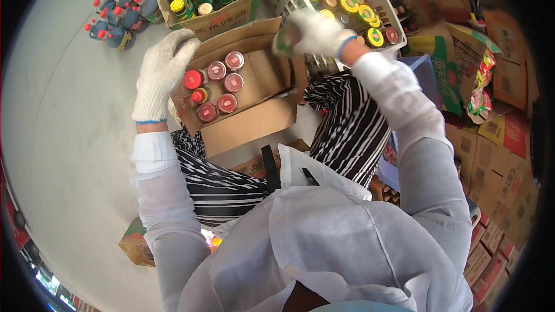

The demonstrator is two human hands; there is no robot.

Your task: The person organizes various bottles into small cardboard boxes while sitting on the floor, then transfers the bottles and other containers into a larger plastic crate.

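Note:
My right hand, in a white knitted glove, grips a jar blurred by motion, with green on its side, between the open cardboard box and the white plastic crate. My left hand, gloved too, is at the left rim of the box; its fingers are curled and whether they touch the flap is unclear. In the cardboard box before me stand several jars with dark red lids and two containers with bright red caps, all towards its left side. The right part of the box shows bare cardboard.
The white plastic crate holds many jars with yellow, green and red lids. Behind the open box is a carton of bottles. Jugs with red caps stand on the floor at the upper left. Cartons are stacked along the right.

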